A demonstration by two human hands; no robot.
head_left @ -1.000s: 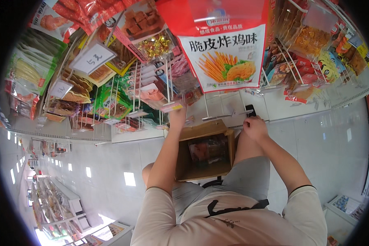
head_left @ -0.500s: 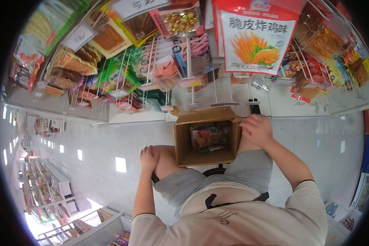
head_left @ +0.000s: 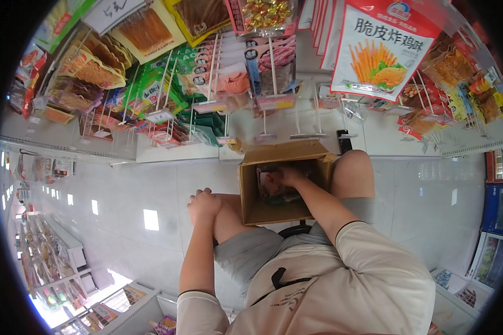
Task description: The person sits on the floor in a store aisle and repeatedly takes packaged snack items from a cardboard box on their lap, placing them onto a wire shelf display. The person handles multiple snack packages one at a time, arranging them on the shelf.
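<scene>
The right hand (head_left: 285,176) is hanging inside the open cardboard box (head_left: 276,215), at the packets (head_left: 266,183) that are lying toward the far edge of the box bottom. Its fingers are partly disappearing in the shade, so I cannot tell whether they are pinching a packet or only touching it.

The box is standing between the right knee (head_left: 353,167) and the left knee (head_left: 229,212), its far edge near the front edge of the white shelf (head_left: 397,149); probably this place is giving the arm an easy reach to both. The far flap (head_left: 289,149) is leaning outward, so it is not covering the opening.

The left hand (head_left: 203,204) is resting on the left knee, its fingers loosely bent and gripping no packet, perhaps because it is supporting the body. Above the shelf, red-and-white packets (head_left: 380,53) are hanging one behind another, seemingly so that their printed fronts are facing outward. A small dark object (head_left: 345,144) is lying by the shelf's front edge, beyond the right knee.
</scene>
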